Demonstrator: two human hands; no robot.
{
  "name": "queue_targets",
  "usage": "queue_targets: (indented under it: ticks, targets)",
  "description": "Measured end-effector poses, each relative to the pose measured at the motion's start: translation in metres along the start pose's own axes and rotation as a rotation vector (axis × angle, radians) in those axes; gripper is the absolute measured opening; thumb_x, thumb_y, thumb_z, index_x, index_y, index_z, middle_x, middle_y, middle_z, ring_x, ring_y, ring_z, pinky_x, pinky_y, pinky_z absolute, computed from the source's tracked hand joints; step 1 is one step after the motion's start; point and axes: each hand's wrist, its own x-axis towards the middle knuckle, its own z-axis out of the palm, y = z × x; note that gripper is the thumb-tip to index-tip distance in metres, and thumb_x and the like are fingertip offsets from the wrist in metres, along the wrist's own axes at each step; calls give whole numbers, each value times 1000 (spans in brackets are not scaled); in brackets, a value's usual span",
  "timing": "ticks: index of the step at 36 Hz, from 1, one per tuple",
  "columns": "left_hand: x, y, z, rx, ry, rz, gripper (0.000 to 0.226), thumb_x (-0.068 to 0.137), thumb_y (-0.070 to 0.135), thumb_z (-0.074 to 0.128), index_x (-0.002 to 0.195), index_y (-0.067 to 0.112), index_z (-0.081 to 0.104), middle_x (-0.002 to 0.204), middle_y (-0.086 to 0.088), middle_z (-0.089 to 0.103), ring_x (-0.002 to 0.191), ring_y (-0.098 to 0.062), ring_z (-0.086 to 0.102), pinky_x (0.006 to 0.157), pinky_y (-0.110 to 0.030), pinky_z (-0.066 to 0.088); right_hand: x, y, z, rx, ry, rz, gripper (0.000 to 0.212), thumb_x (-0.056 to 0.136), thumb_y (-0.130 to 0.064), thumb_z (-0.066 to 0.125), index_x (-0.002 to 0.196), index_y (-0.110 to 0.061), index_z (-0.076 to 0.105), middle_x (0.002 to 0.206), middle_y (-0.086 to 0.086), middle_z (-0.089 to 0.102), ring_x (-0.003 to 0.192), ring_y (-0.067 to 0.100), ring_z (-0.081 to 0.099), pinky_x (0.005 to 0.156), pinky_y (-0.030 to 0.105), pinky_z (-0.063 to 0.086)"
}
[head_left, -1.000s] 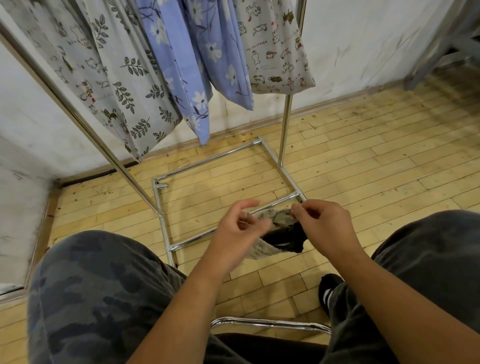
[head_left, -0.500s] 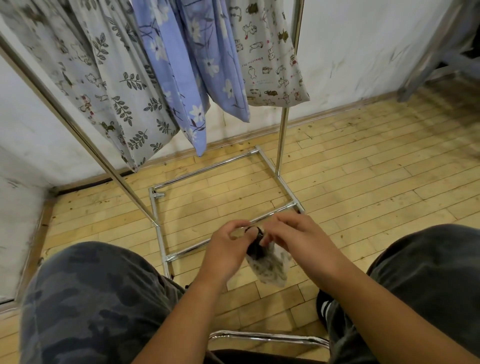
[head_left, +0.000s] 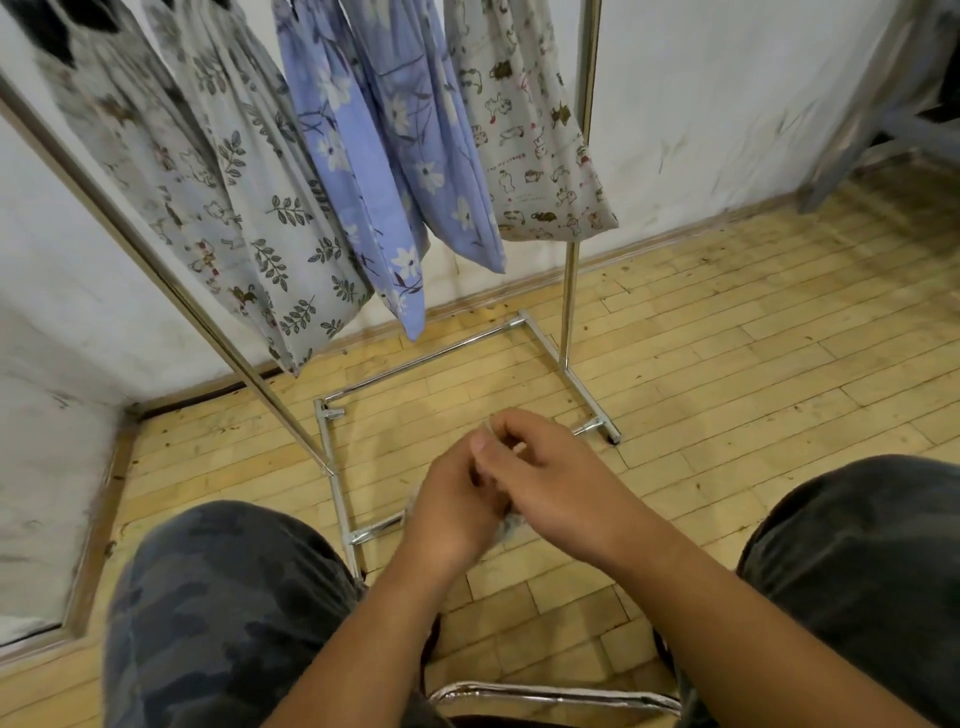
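My two hands meet in front of my knees, above the wooden floor. My left hand (head_left: 452, 512) and my right hand (head_left: 550, 478) are curled together around a small grey patterned cloth (head_left: 506, 526). The cloth is almost wholly hidden between the palms; only a bit of it pokes out below my right hand. My right fingers overlap the left ones.
A chrome clothes rack (head_left: 332, 467) stands just ahead, its base frame on the floor by the white wall. Several printed cloths hang from it: leaf-patterned grey (head_left: 270, 218), blue floral (head_left: 374, 171) and animal-print (head_left: 524, 135). A chrome chair rail (head_left: 550, 693) shows between my legs.
The cloth, earlier spread between my fingertips with a dark part showing, has been bunched up. My hands have closed together over it and now hide nearly all of it.
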Motion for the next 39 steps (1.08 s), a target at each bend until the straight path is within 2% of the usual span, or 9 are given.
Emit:
queue_targets:
  ticks: [3, 5, 9, 14, 17, 20, 27, 34, 39]
  targets:
    - [-2, 11, -18, -222, -7, -22, 34, 95, 5, 64, 114, 33, 67, 97, -3, 74, 88, -25, 72, 72, -31, 56, 4, -8, -5, -87, 10, -15, 24, 105, -37, 48, 111, -31, 71, 111, -7, 53, 104, 10, 58, 83, 20, 51]
    - [-5, 18, -25, -302, -64, -50, 46, 96, 4, 64, 127, 38, 61, 107, -4, 75, 98, -25, 73, 82, -42, 60, 6, -15, -8, -168, 12, -73, 27, 105, -38, 45, 119, -37, 69, 113, -7, 45, 115, 12, 49, 92, 21, 47]
    - [-1, 28, -32, -395, 117, -46, 46, 98, 0, 64, 131, 31, 60, 95, 2, 79, 92, -17, 77, 79, -31, 63, 5, -31, -11, -440, -92, -192, 27, 105, -45, 40, 107, -36, 66, 115, -7, 43, 114, 20, 40, 101, 42, 44]
    - [-1, 39, -38, -425, 273, -16, 37, 98, -1, 60, 118, 29, 71, 78, 0, 75, 75, -13, 73, 66, -23, 57, 3, -33, -23, -412, -193, -330, 15, 105, -40, 47, 106, -36, 61, 126, -17, 42, 122, 16, 38, 103, 32, 42]
    - [1, 43, -38, -545, 280, -81, 31, 99, 8, 61, 108, 33, 75, 72, -2, 67, 71, -21, 62, 68, -37, 49, 5, -22, -24, -344, 19, -414, 16, 100, -27, 60, 112, -33, 70, 119, -16, 51, 116, 4, 49, 97, 15, 42]
    - [4, 51, -35, -648, 275, -131, 27, 99, 5, 58, 109, 24, 74, 73, -1, 65, 61, -14, 47, 60, -34, 35, 9, -13, -30, -148, 267, -295, 17, 96, -17, 66, 105, -32, 70, 110, -16, 54, 101, -3, 56, 84, 10, 45]
    - [1, 70, -27, -804, 150, -141, 31, 101, 0, 48, 117, 15, 70, 67, -5, 57, 55, -15, 41, 58, -33, 31, 19, -16, -42, 50, 146, -90, 38, 96, -26, 65, 129, -43, 55, 119, -9, 53, 93, 8, 62, 72, 16, 52]
    - [-1, 81, -44, -860, 126, -97, 31, 101, 2, 48, 122, 15, 65, 68, -3, 54, 56, -13, 41, 60, -33, 32, 25, -21, -45, -8, 191, -226, 15, 90, -29, 75, 92, -44, 75, 110, -7, 64, 100, 1, 59, 85, 22, 48]
    - [0, 77, -50, -665, 176, -62, 29, 99, 7, 58, 112, 27, 75, 82, -6, 68, 66, -16, 50, 66, -35, 41, 29, -28, -43, 36, 296, -259, 9, 95, -25, 70, 90, -29, 76, 93, -10, 73, 84, 2, 63, 75, 17, 49]
